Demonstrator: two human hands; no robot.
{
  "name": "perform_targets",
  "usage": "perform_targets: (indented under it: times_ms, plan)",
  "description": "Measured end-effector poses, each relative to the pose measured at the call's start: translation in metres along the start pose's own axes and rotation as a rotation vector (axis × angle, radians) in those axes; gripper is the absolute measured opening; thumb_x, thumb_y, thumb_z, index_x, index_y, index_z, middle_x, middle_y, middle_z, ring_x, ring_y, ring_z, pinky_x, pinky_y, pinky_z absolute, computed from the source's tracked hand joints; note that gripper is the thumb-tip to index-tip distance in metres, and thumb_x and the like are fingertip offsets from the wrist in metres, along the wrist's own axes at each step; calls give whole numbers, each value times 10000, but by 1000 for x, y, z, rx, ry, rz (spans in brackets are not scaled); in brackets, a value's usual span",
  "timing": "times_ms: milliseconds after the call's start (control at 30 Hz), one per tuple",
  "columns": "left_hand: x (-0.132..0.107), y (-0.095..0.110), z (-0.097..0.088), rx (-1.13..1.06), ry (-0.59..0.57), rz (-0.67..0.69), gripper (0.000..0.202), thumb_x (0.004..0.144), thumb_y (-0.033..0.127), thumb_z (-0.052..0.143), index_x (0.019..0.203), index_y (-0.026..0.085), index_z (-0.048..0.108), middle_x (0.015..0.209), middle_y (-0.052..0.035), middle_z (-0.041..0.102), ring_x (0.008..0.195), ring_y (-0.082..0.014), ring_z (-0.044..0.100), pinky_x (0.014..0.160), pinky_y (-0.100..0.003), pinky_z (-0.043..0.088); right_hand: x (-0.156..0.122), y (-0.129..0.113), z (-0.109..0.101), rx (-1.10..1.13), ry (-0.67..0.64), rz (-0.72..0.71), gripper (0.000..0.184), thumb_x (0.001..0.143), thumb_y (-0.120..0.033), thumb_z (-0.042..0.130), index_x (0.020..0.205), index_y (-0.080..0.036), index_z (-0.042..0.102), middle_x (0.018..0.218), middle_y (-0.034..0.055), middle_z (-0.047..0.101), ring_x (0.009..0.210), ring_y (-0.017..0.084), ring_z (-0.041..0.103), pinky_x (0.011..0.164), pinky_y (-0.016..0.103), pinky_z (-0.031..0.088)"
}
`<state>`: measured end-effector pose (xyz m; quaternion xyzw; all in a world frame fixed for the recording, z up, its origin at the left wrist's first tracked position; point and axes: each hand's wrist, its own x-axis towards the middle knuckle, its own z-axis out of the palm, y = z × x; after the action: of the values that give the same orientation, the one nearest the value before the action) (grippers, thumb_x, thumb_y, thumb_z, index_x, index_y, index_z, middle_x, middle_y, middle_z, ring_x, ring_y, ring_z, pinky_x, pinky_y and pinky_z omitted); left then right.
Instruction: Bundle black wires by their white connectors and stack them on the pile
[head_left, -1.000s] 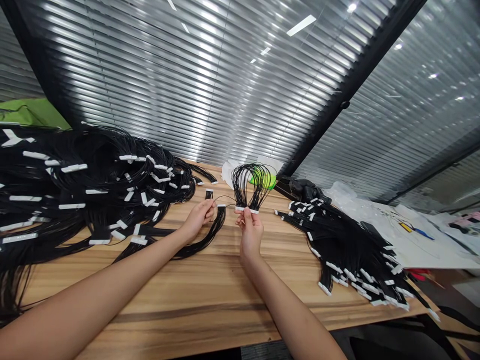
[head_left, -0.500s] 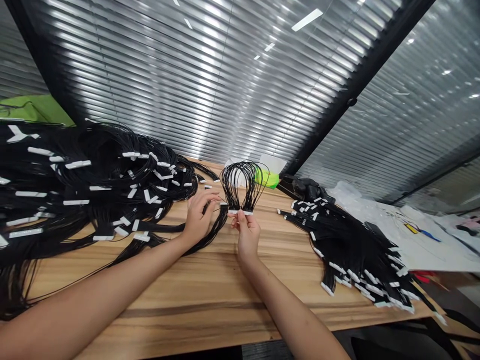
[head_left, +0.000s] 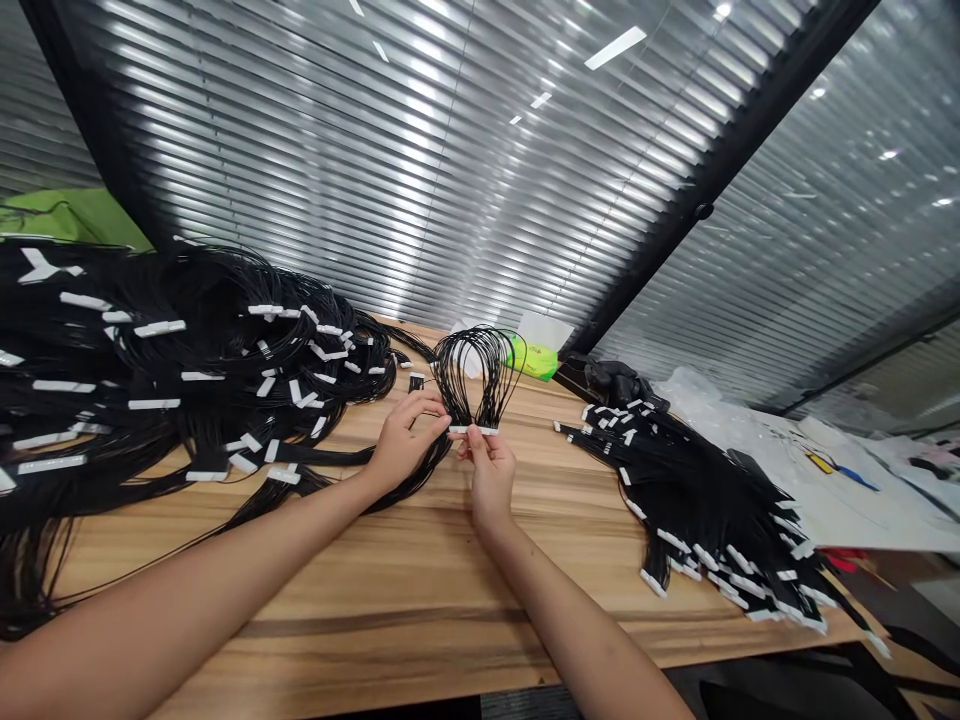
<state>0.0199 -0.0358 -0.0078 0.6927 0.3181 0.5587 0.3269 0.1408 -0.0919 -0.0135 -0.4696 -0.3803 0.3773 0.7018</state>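
A wire harness of thin black wires [head_left: 487,375] arches up in a loop above a white strip connector [head_left: 457,431]. My right hand [head_left: 491,475] pinches this connector between thumb and fingers. My left hand [head_left: 409,440] is at the left side of the loop, thumb and fingertips drawn together on the harness wires; the exact part between them is hard to see. More black wires [head_left: 420,478] run down behind my left hand towards the lower left. A small connector end [head_left: 417,382] lies on the table just beyond my left fingers.
A large heap of black harnesses [head_left: 217,290] with white connectors covers the left of the wooden table [head_left: 390,610]. Another pile [head_left: 697,490] lies at the right. Behind the loop is a green packet [head_left: 534,358]. A yellow-and-blue tool [head_left: 855,476] rests on a white surface [head_left: 795,500].
My left fingers have closed in on the side of the loop, covering the connector end that showed there. My right hand and the held connector have shifted slightly left and down.
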Motion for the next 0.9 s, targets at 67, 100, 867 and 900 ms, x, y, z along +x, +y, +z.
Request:
perform_targets:
  times_ms: [67, 100, 867, 900]
  plan:
    - [0, -1, 1, -19, 8, -13, 131, 791, 325, 604, 755, 201, 624, 936, -55, 621, 973, -211, 560, 918, -333, 404, 0, 1, 0, 7, -5, -3, 270, 747, -417, 654, 734, -148, 661, 721, 53, 692, 559, 110, 464, 584, 255, 410]
    - [0, -1, 1, -28, 18, -15, 126, 786, 317, 608, 743, 199, 621, 924, -52, 620, 964, -208, 562, 911, -330, 406, 0, 1, 0, 14, -7, -3, 264, 745, -413, 658, 736, -149, 663, 723, 52, 695, 558, 109, 465, 583, 255, 409]
    - [15, -14, -2, -773, 286, -435, 316, 760, 334, 517, 536, 199, 341, 500, 66, 268, 480, -80, 357, 639, -222, 457, 20, 7, -10, 158, 157, 115, 314, 698, -453, 686, 757, -147, 644, 769, 63, 700, 567, 96, 485, 574, 245, 427]
    - [16, -16, -2, -745, 292, -434, 308, 769, 338, 538, 549, 195, 378, 493, 72, 273, 462, -73, 330, 618, -210, 450, 20, 7, -11, 160, 161, 113, 317, 698, -455, 685, 761, -148, 641, 777, 66, 703, 570, 98, 490, 578, 248, 430]
